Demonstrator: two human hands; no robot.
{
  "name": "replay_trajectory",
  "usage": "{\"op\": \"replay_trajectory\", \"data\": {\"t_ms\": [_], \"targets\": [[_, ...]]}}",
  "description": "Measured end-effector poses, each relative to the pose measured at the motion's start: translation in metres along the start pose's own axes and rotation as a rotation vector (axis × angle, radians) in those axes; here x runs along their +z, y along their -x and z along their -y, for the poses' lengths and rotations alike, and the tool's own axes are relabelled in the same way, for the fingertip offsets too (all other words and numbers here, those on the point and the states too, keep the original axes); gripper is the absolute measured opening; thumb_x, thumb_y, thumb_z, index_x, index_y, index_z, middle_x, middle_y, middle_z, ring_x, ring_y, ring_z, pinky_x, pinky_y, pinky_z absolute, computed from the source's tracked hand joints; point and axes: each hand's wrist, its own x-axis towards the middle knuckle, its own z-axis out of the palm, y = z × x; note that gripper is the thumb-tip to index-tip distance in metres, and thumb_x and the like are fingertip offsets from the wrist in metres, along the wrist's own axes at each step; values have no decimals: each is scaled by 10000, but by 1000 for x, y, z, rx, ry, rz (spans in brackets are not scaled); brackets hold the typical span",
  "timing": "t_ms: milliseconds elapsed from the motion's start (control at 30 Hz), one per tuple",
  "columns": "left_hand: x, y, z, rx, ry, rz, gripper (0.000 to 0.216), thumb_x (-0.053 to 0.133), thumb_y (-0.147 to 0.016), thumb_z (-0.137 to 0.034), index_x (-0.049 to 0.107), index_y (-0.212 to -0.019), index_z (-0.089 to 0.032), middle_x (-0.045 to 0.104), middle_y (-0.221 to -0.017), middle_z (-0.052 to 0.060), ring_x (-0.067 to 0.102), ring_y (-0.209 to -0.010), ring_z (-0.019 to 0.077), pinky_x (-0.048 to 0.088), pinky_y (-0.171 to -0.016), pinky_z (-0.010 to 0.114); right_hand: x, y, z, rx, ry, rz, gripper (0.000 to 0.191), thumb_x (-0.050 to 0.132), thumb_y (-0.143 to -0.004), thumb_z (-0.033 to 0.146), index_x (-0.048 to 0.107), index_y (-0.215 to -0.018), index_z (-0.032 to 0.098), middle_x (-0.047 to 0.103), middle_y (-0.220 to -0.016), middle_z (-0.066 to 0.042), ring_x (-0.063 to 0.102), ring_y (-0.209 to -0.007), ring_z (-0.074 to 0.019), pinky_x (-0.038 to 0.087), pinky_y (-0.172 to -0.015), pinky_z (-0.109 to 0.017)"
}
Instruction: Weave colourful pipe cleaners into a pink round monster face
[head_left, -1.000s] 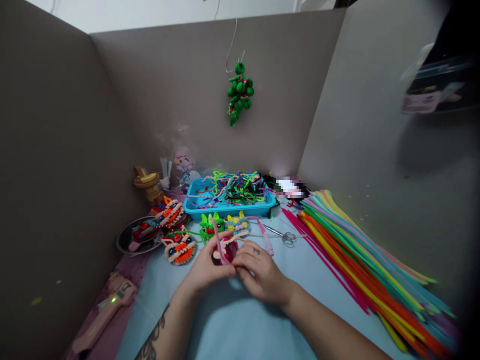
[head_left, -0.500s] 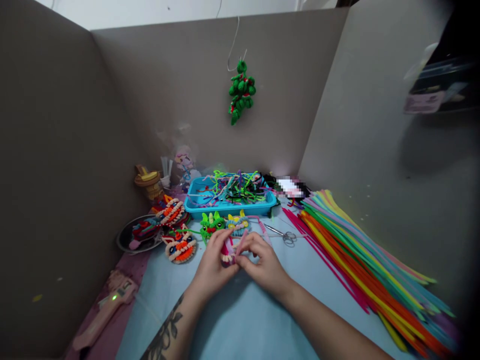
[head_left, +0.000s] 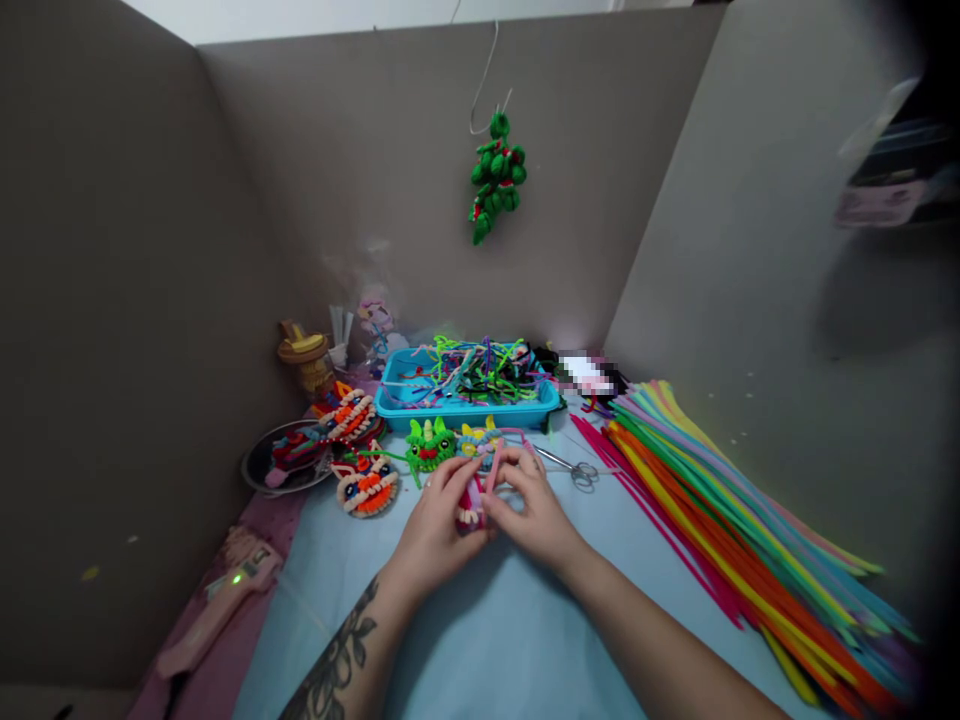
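Note:
My left hand point(head_left: 444, 522) is closed around a small pink and cream pipe-cleaner piece point(head_left: 469, 505), partly hidden by the fingers. At its right side my right hand point(head_left: 529, 505) pinches a pink pipe cleaner point(head_left: 493, 468) that stands up from the piece. Just beyond the hands lie a green pipe-cleaner animal head point(head_left: 430, 447) and a blue and yellow one point(head_left: 480, 440), the latter partly covered by my fingers. An orange and cream head point(head_left: 367, 487) rests left of my left hand.
A blue tray point(head_left: 465, 415) of pipe-cleaner scraps stands at the back. Scissors point(head_left: 581, 473) lie right of my hands, before a spread of coloured pipe cleaners point(head_left: 720, 530). A metal bowl point(head_left: 255, 475) and a pink glue gun point(head_left: 225, 605) are left. Green pieces point(head_left: 498, 175) hang from a wire.
The whole view has shifted slightly, so things appear a little farther right. Both hands keep their hold on the pink piece, and the right fingers have moved only slightly.

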Motion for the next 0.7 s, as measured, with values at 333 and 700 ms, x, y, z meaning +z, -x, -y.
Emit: {"op": "replay_trajectory", "data": {"t_ms": [333, 700], "targets": [[1, 1, 1, -27, 5, 25, 881, 722, -670, -190, 265, -1421, -254, 388, -1396, 121, 349, -1301, 285, 312, -1078, 493, 3, -5, -9, 70, -334, 98, 169, 631, -748, 348, 621, -674, 196, 526, -1019, -58, 511, -1039, -230, 392, -943, -396], [-13, -6, 6, -400, 637, -124, 684, 600, -793, -501, 354, -1353, -195, 400, -1408, 203, 442, -1265, 320, 432, -968, 470, -4, -11, -17, 288, -616, -20, 211, 715, -668, 365, 659, -580, 181, 549, -908, -46, 559, -934, -222, 436, -871, -375]]}}
